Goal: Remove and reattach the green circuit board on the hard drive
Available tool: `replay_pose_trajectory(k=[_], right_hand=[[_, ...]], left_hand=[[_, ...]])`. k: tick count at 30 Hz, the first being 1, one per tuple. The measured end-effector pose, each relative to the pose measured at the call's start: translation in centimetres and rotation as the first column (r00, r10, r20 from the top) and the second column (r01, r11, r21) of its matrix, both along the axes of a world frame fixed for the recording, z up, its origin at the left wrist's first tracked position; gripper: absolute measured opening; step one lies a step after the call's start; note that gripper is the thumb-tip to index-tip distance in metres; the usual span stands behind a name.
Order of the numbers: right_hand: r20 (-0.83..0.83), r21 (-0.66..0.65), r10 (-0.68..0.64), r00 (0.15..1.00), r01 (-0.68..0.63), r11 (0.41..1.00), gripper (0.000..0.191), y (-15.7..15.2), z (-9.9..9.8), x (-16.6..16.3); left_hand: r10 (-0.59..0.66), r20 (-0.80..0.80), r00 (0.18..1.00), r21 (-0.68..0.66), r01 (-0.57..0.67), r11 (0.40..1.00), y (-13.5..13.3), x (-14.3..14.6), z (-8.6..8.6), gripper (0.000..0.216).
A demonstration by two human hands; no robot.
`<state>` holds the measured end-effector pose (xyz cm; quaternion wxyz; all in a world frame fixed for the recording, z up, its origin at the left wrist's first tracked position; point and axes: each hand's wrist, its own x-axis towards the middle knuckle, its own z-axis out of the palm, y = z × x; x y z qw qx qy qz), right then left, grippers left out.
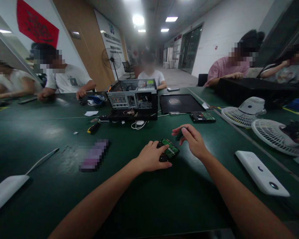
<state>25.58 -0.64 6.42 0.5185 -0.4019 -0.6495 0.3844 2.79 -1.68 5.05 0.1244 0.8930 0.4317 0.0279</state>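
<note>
A hard drive [171, 151] lies on the green table in front of me, its green circuit board facing up. My left hand [153, 156] grips it from the left, fingers over the near and left sides and covering part of it. Just beyond its right end, my right hand [193, 141] is raised with thumb and fingers closed on a small dark green piece [180, 134], whose kind I cannot make out. Further back stands an opened computer case [133, 99], its metal frame and inner parts showing. A second hard drive [203, 117] rests to the right of the case.
Left of my hands are a blurred phone [94, 155] and a yellow-and-black screwdriver [93, 127]. A flat black panel [181, 103] lies behind. On the right are a white device [261, 172] and fan parts [274, 134]. Several people sit around the table.
</note>
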Motion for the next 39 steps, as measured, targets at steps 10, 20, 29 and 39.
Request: replay_pose_trajectory(k=[10, 20, 29, 39], right_hand=[[-0.156, -0.117, 0.139, 0.978, -0.158, 0.980, 0.045, 0.60, -0.65, 0.02], [-0.183, -0.137, 0.152, 0.971, -0.179, 0.974, 0.040, 0.48, -0.24, 0.05], [-0.242, -0.126, 0.145, 0.960, -0.179, 0.976, 0.021, 0.42, -0.35, 0.11], [-0.354, -0.156, 0.171, 0.920, -0.238, 0.959, 0.029, 0.64, -0.55, 0.36]], left_hand=[[0.003, -0.002, 1.000, -0.007, -0.003, 1.000, -0.03, -0.06, 0.07, 0.091], [0.013, 0.002, 1.000, -0.009, -0.013, 1.000, 0.00, -0.04, -0.08, 0.091], [0.004, -0.004, 1.000, 0.008, -0.004, 1.000, -0.02, 0.00, -0.11, 0.089], [0.013, -0.009, 1.000, 0.008, -0.013, 1.000, 0.00, -0.06, -0.33, 0.091]])
